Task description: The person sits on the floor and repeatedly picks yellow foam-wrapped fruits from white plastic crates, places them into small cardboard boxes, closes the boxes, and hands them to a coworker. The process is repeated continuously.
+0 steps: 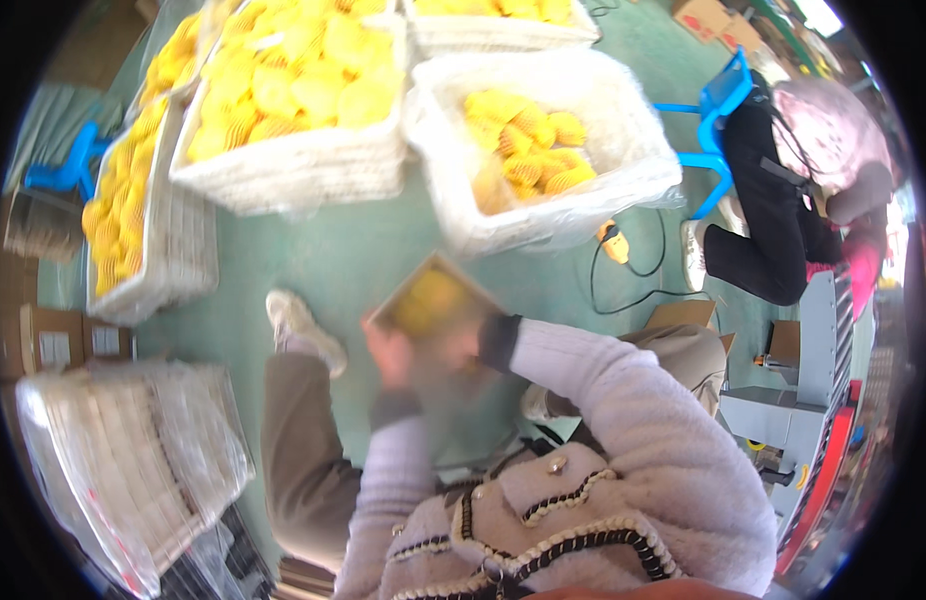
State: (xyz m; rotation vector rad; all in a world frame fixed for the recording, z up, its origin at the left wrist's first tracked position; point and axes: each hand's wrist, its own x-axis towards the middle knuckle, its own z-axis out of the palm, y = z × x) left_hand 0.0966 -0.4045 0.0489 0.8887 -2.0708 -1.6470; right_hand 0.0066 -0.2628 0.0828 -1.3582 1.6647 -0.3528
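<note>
At the frame's centre, the grip of the left hand (387,350) is closed on one open box (472,287) of blurred yellow pieces (428,300); the right hand's (465,345) is too blurred to tell. Above: at least four white crates (293,185).

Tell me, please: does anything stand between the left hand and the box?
Nothing visible does. The left hand is at the left side of the box, apparently touching it; blur hides the exact contact.

The left forearm (400,450) reaches ahead, the right arm (623,385) bends inward; left hand (387,352) and blurred right hand (465,342) are close together.
</note>
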